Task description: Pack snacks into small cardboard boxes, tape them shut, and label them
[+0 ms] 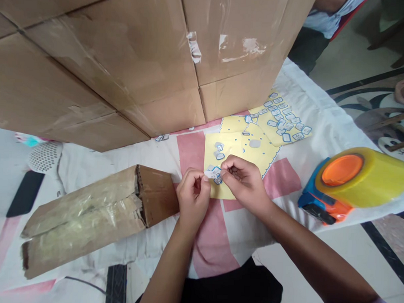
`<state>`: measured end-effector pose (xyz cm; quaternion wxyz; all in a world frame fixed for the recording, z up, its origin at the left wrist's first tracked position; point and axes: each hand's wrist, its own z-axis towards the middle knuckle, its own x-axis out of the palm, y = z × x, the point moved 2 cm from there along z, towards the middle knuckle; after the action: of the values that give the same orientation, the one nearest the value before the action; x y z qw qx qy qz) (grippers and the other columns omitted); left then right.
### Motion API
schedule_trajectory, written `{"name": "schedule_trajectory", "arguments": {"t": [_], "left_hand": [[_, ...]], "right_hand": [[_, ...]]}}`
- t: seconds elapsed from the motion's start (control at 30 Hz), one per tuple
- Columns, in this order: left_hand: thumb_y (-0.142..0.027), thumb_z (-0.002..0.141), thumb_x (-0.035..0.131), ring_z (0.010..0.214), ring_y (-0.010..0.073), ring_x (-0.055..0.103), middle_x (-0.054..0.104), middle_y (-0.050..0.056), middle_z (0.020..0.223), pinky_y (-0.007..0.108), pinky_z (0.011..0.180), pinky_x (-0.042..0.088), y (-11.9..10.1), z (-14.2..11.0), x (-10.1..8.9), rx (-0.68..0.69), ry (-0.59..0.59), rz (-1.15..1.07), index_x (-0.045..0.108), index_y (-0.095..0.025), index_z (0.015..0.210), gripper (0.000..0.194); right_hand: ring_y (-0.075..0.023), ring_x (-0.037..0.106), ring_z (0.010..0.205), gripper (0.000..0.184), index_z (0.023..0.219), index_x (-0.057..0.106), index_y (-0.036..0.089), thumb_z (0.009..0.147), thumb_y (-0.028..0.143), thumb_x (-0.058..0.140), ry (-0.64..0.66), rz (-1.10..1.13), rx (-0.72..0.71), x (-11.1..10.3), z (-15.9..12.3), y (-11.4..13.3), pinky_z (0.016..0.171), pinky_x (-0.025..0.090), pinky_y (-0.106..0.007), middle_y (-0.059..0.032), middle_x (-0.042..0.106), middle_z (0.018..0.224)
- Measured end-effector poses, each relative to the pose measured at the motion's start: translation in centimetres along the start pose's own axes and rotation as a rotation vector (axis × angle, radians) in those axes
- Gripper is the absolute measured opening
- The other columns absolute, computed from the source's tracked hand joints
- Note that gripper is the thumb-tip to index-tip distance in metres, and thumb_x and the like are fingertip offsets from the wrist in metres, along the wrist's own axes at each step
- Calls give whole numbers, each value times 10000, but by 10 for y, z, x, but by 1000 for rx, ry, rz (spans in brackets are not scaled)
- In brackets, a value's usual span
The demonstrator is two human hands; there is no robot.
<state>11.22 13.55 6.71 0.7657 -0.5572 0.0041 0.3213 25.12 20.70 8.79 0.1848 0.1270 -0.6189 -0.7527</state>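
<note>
My left hand (192, 196) and my right hand (245, 182) meet over a yellow sticker sheet (237, 158) that lies on the pink and white cloth. Both hands pinch a small white sticker with a blue outline (213, 172) between their fingertips. The sheet still carries a few stickers near its top left. A second yellow sheet (283, 121) with several blue-outlined stickers lies further back to the right.
A big taped cardboard box (142, 55) fills the space behind the sheets. A flattened brown carton (92, 213) lies left of my left hand. A tape dispenser with a yellow roll (351, 180) sits at the right. A black phone (24, 193) rests far left. Another person (328, 18) sits beyond the box.
</note>
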Motion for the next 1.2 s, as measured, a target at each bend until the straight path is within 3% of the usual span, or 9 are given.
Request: {"name": "schedule_trajectory", "arguments": {"t": [0.73,1.2], "left_hand": [[-144,962,549,688,118,491,540,-29,772,241,619,372,-3,1,0,44,0,30,543,-211,809,166],[-188,968,552,637,109,457,516,-35,743,238,588,353,1,-1,-3,-29,-56,49,534,-209,772,198]], "right_hand": [[-110,450,596,148,741,535,214,859,138,580,-58,-87,-52,-5,2,5,540,326,-269,33,510,681],[-129,464,595,132,745,545,222,875,219,566,-163,-97,42,-17,7,2,553,343,-282,23,521,669]]}}
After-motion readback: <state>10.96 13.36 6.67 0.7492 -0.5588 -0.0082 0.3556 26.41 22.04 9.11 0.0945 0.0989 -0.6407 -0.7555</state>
